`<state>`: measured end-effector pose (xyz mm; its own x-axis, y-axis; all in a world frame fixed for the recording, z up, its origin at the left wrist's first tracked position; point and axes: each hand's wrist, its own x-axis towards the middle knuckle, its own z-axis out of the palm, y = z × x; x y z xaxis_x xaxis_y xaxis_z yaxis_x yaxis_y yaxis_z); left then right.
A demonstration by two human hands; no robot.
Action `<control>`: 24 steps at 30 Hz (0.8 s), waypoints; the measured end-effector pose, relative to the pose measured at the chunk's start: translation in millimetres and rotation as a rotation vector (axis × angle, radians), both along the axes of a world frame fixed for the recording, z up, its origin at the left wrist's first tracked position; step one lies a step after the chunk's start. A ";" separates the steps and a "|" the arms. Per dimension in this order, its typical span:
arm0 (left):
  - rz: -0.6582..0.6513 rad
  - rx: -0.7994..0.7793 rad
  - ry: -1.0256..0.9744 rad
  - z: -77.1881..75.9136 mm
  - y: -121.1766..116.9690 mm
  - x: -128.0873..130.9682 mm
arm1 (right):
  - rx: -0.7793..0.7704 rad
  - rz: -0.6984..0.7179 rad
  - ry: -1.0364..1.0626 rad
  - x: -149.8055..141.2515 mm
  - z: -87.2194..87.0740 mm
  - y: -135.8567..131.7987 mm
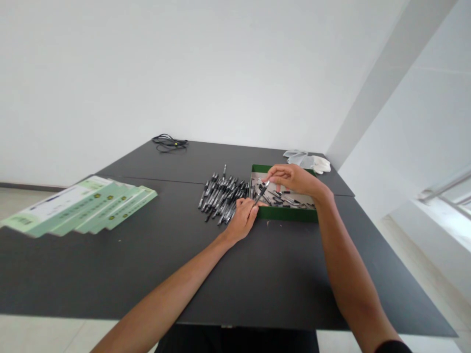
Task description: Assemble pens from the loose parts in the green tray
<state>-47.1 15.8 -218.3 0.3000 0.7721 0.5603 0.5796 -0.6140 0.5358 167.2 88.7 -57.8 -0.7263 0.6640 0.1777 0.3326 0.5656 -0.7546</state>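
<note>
Your left hand (243, 218) and right hand (292, 178) hold one pen (261, 193) in their grip, over the green box (287, 214). More pens (222, 196) lie left of it.

The person's left hand (243, 217) holds the lower end of a slim dark pen (262, 192), while the fingers of the right hand (290, 177) meet at its upper end, above a green open box (287, 214). Loose pen parts (292, 200) lie scattered inside the box. Just left of it, a heap of black and clear pens (222, 196) rests on the dark tabletop (176, 264). Overlapping green-and-white packs (97, 206) lie farther left. A black cable (169, 143) is coiled at the far left, and white gloves (321, 164) lie behind the box, near the far right corner.
</note>
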 end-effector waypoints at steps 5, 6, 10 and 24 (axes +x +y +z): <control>-0.004 -0.027 -0.009 0.7 -1.1 1.2 | 0.123 -0.083 -0.108 -2.2 6.2 -7.0; -0.003 -0.028 -0.010 0.4 -1.2 1.3 | 0.141 -0.093 -0.117 -3.9 6.9 -8.6; 0.004 -0.001 -0.022 -3.7 -0.4 1.3 | 0.169 -0.092 -0.097 -9.7 7.3 -13.3; 0.465 0.195 -0.007 9.9 15.7 -44.7 | 0.204 -0.205 -0.017 9.9 8.8 -5.1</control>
<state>-91.7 31.5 -208.4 -0.0555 0.7041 0.7079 0.8126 -0.3802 0.4418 177.2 83.6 -49.1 -0.5848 0.7491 0.3111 0.4674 0.6247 -0.6256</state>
